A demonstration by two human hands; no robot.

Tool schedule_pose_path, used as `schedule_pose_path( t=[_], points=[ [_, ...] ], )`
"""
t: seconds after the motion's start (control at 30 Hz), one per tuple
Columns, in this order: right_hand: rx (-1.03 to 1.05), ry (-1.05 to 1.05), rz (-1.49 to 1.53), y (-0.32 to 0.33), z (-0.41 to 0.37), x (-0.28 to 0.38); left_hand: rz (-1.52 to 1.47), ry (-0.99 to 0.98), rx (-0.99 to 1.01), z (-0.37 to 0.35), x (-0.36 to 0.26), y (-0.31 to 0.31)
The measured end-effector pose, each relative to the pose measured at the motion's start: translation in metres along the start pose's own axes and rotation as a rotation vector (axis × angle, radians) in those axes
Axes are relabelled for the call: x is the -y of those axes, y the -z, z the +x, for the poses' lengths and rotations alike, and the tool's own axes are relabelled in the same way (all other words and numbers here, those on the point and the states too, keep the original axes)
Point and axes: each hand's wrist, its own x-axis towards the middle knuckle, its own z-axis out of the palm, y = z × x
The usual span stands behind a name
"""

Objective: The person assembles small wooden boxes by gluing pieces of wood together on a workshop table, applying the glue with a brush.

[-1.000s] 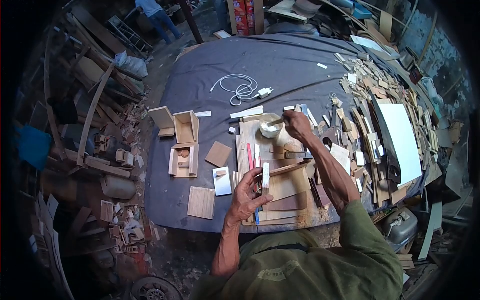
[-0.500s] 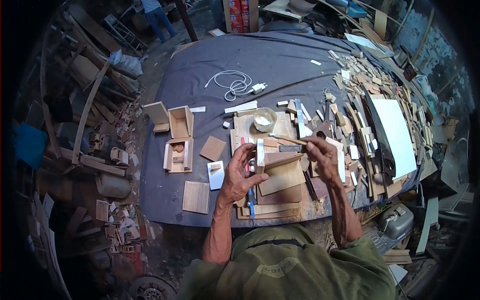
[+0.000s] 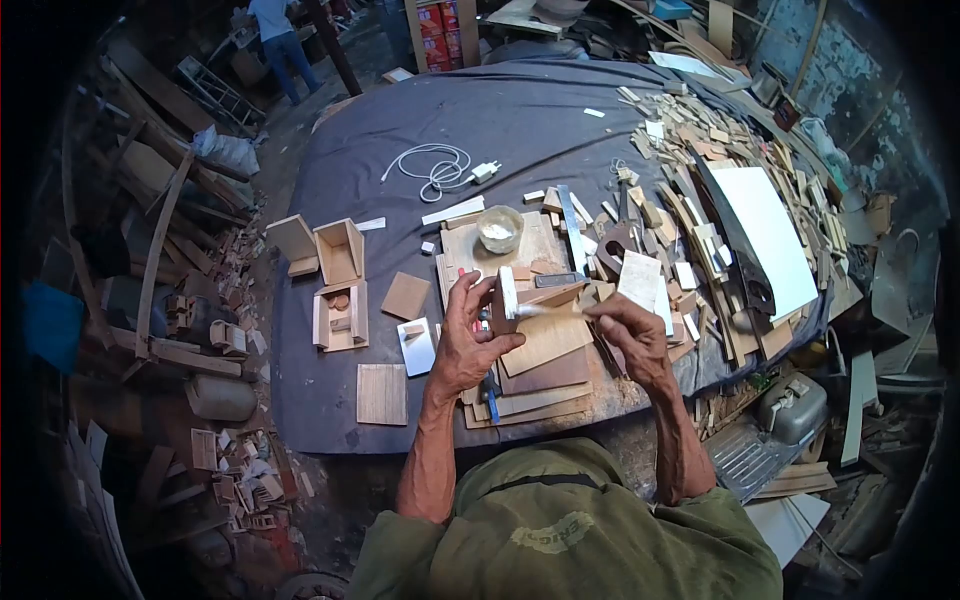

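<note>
Centre of frame: my left hand (image 3: pixel 468 342) is closed around a small wood block (image 3: pixel 507 293), which has a pale face and is held upright above the table (image 3: pixel 520 120). My right hand (image 3: pixel 625 335) pinches a thin stick (image 3: pixel 557 309). It lies nearly level, tip pointing left at the block.

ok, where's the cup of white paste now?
Head view, table centre: the cup of white paste sits on a board, beyond the left hand, short of the charger cable.
</note>
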Motion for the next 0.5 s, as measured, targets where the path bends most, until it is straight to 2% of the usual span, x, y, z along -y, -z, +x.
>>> schedule_pose_path(
  t=[0.07,0.17,0.33,0.43,0.5],
  points=[
    [-0.055,-0.005,0.038,-0.003,0.003,0.004,0.026,0.003,0.015,-0.003,-0.001,-0.003],
    [-0.034,0.009,-0.113,-0.007,0.004,-0.005,0.048,-0.008,0.018,-0.003,-0.002,-0.004],
    [0.124,0.021,-0.03,0.003,-0.005,-0.009,0.019,-0.05,-0.042,-0.004,0.012,0.004],
    [-0.121,-0.081,-0.133,-0.002,0.018,-0.003,0.052,-0.046,-0.046,-0.005,0.015,0.008],
    [-0.227,0.02,-0.252,-0.001,0.049,-0.029,0.014,0.001,-0.058,-0.01,0.009,0.005]
  ],
)
